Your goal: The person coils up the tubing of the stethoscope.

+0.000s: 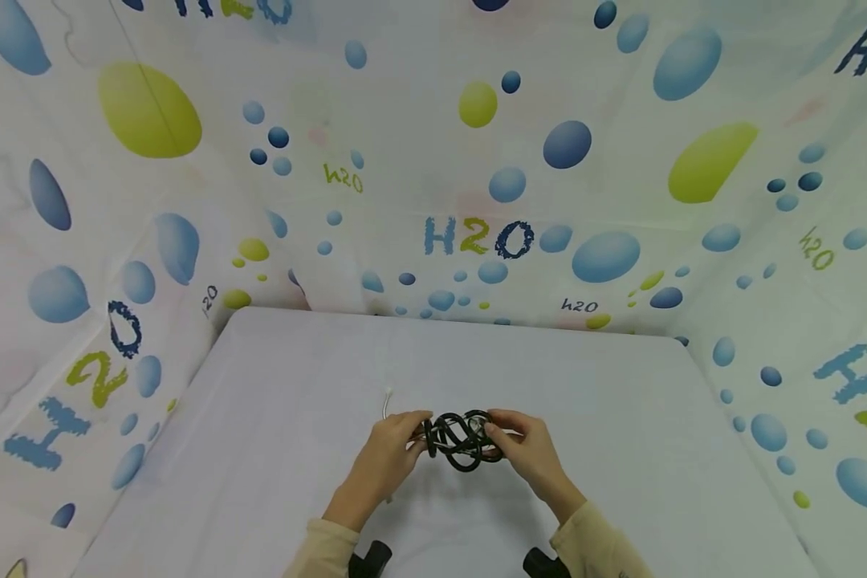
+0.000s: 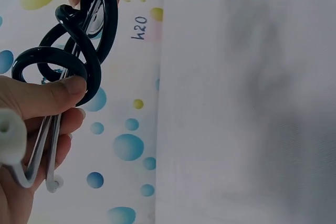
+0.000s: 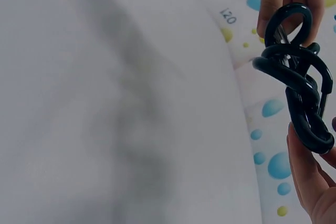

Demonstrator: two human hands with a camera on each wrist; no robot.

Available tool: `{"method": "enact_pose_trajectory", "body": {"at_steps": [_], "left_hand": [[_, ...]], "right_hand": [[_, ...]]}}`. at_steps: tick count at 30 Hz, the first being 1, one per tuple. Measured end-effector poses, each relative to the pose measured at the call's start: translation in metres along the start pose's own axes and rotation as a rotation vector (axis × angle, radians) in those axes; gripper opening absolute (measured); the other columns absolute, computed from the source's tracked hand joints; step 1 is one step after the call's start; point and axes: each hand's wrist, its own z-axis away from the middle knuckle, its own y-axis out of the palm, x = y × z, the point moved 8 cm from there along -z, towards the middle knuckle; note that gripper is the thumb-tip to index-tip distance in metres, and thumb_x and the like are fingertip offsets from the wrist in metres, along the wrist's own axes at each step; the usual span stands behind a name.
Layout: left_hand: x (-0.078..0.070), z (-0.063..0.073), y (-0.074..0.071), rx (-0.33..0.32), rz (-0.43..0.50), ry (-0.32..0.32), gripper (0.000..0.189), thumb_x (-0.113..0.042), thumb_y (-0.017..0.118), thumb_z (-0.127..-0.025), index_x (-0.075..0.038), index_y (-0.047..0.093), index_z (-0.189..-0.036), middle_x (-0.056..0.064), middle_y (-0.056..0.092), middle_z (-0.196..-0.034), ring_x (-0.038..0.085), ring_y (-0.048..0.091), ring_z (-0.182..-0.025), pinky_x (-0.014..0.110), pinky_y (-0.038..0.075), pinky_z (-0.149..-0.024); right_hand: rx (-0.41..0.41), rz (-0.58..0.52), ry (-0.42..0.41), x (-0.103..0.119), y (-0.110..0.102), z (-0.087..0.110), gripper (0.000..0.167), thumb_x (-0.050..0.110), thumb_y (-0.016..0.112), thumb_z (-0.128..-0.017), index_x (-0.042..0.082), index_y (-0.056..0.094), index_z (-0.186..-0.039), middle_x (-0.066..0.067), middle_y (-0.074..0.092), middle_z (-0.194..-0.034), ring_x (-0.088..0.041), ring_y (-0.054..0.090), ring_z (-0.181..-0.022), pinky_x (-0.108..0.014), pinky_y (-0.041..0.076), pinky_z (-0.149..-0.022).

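Observation:
A stethoscope with looped black tubing (image 1: 457,440) is held up between both hands, over the table. My left hand (image 1: 390,445) pinches its left end, thumb on a black loop. Silver ear tubes (image 2: 53,145) run through that palm, and a whitish eartip (image 2: 9,136) juts out close to the camera. My right hand (image 1: 527,449) grips the other end, thumb in front and fingers behind. In the right wrist view the tubing (image 3: 302,90) crosses over itself in several loops. A shiny round metal part (image 2: 96,22) shows among the loops, partly hidden by them.
A white-covered table (image 1: 296,361) lies beneath the hands, which cast a soft shadow on it. Around it hangs a white curtain (image 1: 405,120) printed with blue and green drops and lettering. Black wrist devices (image 1: 371,559) sit by the sleeves.

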Motion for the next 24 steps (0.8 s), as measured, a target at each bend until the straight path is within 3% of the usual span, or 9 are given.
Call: {"method": "enact_pose_trajectory", "body": {"at_steps": [6, 11, 15, 19, 24], "left_hand": [[0.007, 0.0, 0.014, 0.069, -0.023, -0.043, 0.043, 0.004, 0.078, -0.069, 0.002, 0.065, -0.11, 0.009, 0.068, -0.087, 0.019, 0.064, -0.077, 0.025, 0.054, -0.068], [0.018, 0.0, 0.035, 0.152, -0.073, -0.047, 0.045, 0.001, 0.078, -0.071, 0.004, 0.063, -0.113, 0.008, 0.066, -0.082, 0.017, 0.062, -0.073, 0.029, 0.052, -0.07], [0.032, 0.003, 0.056, 0.216, -0.149, -0.047, 0.046, -0.003, 0.077, -0.072, 0.004, 0.062, -0.115, 0.007, 0.068, -0.082, 0.018, 0.062, -0.074, 0.038, 0.045, -0.073], [0.044, 0.011, 0.077, 0.272, -0.175, -0.047, 0.04, 0.001, 0.072, -0.075, 0.005, 0.062, -0.114, 0.014, 0.069, -0.09, 0.024, 0.066, -0.082, 0.044, 0.049, -0.079], [0.054, 0.022, 0.09, 0.302, -0.144, -0.076, 0.039, 0.008, 0.067, -0.074, 0.007, 0.062, -0.113, 0.017, 0.069, -0.093, 0.028, 0.066, -0.085, 0.039, 0.053, -0.08]], "right_hand": [[0.007, 0.023, -0.006, -0.005, -0.002, 0.001, 0.034, -0.004, 0.058, -0.088, -0.015, 0.054, -0.12, -0.027, 0.057, -0.114, -0.03, 0.068, -0.083, -0.03, 0.057, -0.068], [-0.026, 0.098, -0.009, -0.023, -0.004, -0.005, 0.033, -0.005, 0.059, -0.086, -0.015, 0.055, -0.118, -0.027, 0.059, -0.111, -0.032, 0.067, -0.078, -0.03, 0.057, -0.065], [-0.065, 0.234, -0.052, -0.04, -0.004, -0.013, 0.032, -0.001, 0.061, -0.086, -0.014, 0.057, -0.115, -0.027, 0.062, -0.106, -0.028, 0.068, -0.077, -0.029, 0.056, -0.063], [-0.056, 0.392, -0.106, -0.055, 0.003, -0.015, 0.033, 0.003, 0.061, -0.086, -0.012, 0.058, -0.115, -0.026, 0.063, -0.105, -0.031, 0.067, -0.081, -0.03, 0.055, -0.065], [-0.021, 0.462, -0.104, -0.071, 0.013, -0.014, 0.034, 0.006, 0.06, -0.089, -0.011, 0.056, -0.118, -0.027, 0.061, -0.11, -0.037, 0.064, -0.091, -0.035, 0.056, -0.072]]}}
